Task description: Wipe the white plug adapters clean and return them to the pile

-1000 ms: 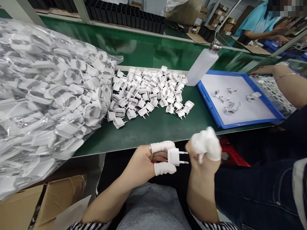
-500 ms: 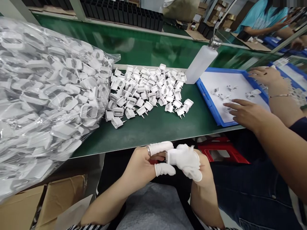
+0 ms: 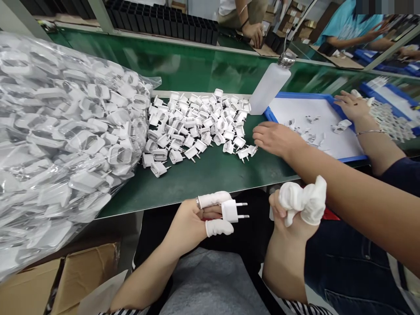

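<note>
My left hand (image 3: 197, 216) wears white finger cots and pinches a white two-pin plug (image 3: 230, 211) below the table's front edge, pins pointing right. A short way to the right of the pins, my right hand (image 3: 292, 210) is closed on a bunched white cloth (image 3: 303, 200). A pile of the same white plugs (image 3: 197, 127) lies on the green table (image 3: 210, 175) in front of me. A co-worker's hand (image 3: 274, 138) from the right rests at the pile's right edge.
A large clear bag of plugs (image 3: 62, 135) fills the left. A white squeeze bottle (image 3: 271, 85) stands beside a blue tray (image 3: 274, 119) holding a few plug parts. The co-worker's other hand (image 3: 352, 105) is on the tray's far side. Cardboard boxes (image 3: 42, 280) sit lower left.
My right hand has pulled the cloth off the plug and moved right, baring the pins. The co-worker's hand has reached left from the tray to the pile's edge.
</note>
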Motion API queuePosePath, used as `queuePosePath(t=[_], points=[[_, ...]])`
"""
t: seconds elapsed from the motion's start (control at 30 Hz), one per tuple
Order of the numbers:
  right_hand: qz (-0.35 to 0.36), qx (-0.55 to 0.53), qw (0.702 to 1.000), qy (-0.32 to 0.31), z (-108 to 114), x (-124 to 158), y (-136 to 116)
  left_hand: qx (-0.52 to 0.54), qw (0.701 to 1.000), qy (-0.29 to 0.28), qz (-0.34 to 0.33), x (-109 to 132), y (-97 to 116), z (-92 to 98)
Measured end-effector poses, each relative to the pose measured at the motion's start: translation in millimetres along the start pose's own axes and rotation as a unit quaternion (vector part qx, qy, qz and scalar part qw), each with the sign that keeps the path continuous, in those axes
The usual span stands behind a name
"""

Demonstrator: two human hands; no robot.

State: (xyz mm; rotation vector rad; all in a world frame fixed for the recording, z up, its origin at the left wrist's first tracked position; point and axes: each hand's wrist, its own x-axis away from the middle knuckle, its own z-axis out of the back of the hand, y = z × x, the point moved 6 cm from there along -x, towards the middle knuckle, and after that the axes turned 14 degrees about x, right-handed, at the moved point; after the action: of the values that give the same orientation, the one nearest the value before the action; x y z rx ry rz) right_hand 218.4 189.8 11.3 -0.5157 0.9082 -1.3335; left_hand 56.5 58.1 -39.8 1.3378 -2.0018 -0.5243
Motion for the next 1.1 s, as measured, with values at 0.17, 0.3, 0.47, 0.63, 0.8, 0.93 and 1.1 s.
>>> queuePosePath(t=[0.17,0.3,0.47,0.63,0.8,0.93,1.1], points=[[0.079,0.042,0.994,-0.058,-11.7,103.7,-28.4,-0.064,0.997,0.016,-0.033,-2.1,8.0,1.8],[0.185,0.179,0.946,-0.196,-13.4,131.3,-63.4,-0.095,0.995,0.001,0.020,6.5,15.0,-8.8],[0.113,0.092,0.970,-0.193,4.9,149.3,-54.8,-0.083,0.994,0.014,0.071,6.3,12.8,-12.5],[-0.027,0.010,0.999,-0.014,34.5,148.5,0.7,-0.128,0.992,0.007,0.005,-28.5,16.3,-7.4],[-0.089,-0.244,0.964,-0.048,35.7,126.0,9.1,-0.208,0.977,-0.051,0.010,-82.4,6.7,-49.0],[-0.117,-0.351,0.924,-0.096,9.6,117.5,-3.3,-0.272,0.961,-0.053,0.001,-139.6,-2.7,-118.7],[-0.146,-0.470,0.866,-0.092,0.8,115.4,-16.2,-0.367,0.921,-0.111,-0.066,-189.5,18.7,-187.3]])
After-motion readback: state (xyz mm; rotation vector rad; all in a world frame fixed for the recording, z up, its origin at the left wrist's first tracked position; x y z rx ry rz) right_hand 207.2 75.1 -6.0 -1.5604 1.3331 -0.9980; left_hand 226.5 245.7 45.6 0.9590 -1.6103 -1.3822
